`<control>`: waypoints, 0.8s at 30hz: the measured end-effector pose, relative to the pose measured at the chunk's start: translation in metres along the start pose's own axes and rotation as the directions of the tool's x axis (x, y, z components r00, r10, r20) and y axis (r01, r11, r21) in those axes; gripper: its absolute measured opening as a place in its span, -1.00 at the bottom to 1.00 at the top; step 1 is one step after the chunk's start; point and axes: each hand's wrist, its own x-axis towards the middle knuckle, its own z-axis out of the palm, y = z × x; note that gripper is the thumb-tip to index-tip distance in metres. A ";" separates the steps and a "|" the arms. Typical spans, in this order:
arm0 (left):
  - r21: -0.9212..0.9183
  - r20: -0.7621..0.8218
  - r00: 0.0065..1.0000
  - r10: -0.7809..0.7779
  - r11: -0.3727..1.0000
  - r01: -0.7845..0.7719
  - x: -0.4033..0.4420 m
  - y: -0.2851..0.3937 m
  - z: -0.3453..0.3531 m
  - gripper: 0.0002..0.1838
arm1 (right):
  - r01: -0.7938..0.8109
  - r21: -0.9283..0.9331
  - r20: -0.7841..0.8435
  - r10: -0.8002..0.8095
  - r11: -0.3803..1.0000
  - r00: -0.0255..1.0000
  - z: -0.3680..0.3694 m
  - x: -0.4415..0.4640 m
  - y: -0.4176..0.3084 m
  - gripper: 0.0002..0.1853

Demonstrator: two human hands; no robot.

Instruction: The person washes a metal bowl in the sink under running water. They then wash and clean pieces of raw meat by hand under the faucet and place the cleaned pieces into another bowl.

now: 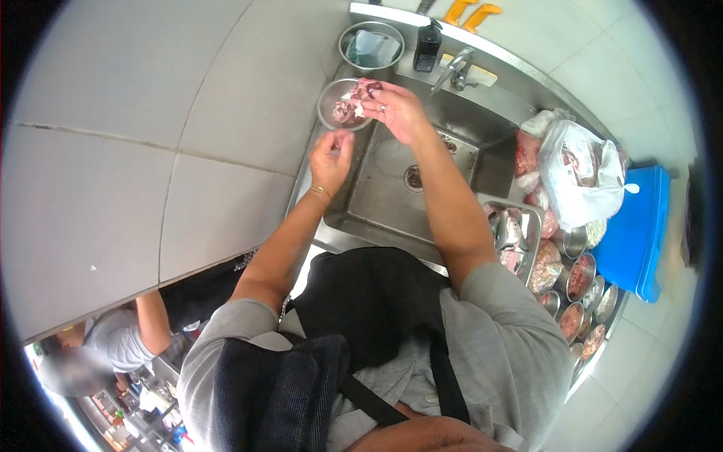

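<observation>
Pieces of raw meat (344, 112) lie in a round metal bowl (325, 116) at the left rim of the steel sink (369, 181). My right hand (399, 111) is over the bowl's right side, its fingers on a reddish piece of meat (364, 89). Just below the bowl, my left hand (331, 156) is raised with its fingers curled; whether something small is between them is hidden. Dark scraps (413, 178) sit at the sink's drain.
Behind the bowl stands a metal pot (364, 29), with a black bottle (428, 47) and a faucet (455, 69) alongside. A tray of fish (512, 230), bagged meat (576, 169), several bowls and a blue bin (640, 233) are right. Another person (128, 335) is lower left.
</observation>
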 end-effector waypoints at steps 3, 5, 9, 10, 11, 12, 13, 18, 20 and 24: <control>0.047 -0.063 0.989 0.131 0.991 -0.128 0.035 0.034 -0.004 -0.81 | 0.011 -0.131 -0.077 -0.022 0.991 0.997 0.004 -0.018 -0.006 -0.65; 0.107 0.013 0.989 0.145 0.984 -0.146 0.050 0.045 0.000 -0.80 | 0.034 -0.157 -0.062 -0.044 0.987 0.997 -0.003 -0.025 -0.003 -0.64; 0.190 0.108 0.968 0.227 0.951 -0.244 0.066 0.054 0.009 -0.81 | 0.079 -0.239 -0.074 -0.099 0.968 0.992 -0.002 -0.046 -0.008 -0.63; 0.209 0.133 0.944 0.303 0.922 -0.326 0.067 0.057 0.010 -0.82 | 0.088 -0.242 -0.082 -0.111 0.966 0.990 -0.004 -0.049 -0.009 -0.63; 0.224 0.162 0.912 0.378 0.886 -0.407 0.068 0.060 0.012 -0.83 | 0.079 -0.252 -0.091 -0.105 0.964 0.990 -0.008 -0.052 -0.009 -0.60; 0.212 0.170 0.906 0.387 0.884 -0.418 0.070 0.060 0.014 -0.83 | 0.071 -0.261 -0.099 -0.101 0.963 0.990 -0.012 -0.057 -0.010 -0.58; 0.249 0.200 0.868 0.454 0.834 -0.493 0.073 0.061 0.016 -0.86 | 0.083 -0.263 -0.111 -0.115 0.961 0.987 -0.009 -0.062 -0.014 -0.58; 0.082 0.262 0.900 0.349 0.921 -0.381 0.069 0.069 0.027 -0.91 | 0.221 -0.244 -0.141 -0.260 0.944 0.955 -0.002 -0.084 -0.012 -0.58; -0.105 0.361 0.922 0.141 0.988 -0.110 0.065 0.074 0.029 -0.92 | 0.247 -0.290 -0.132 -0.294 0.925 0.947 0.002 -0.090 -0.015 -0.60; -0.197 0.434 0.900 0.054 0.980 0.037 0.061 0.083 0.026 -0.90 | 0.225 -0.495 -0.130 -0.328 0.839 0.936 -0.013 -0.093 -0.008 -0.69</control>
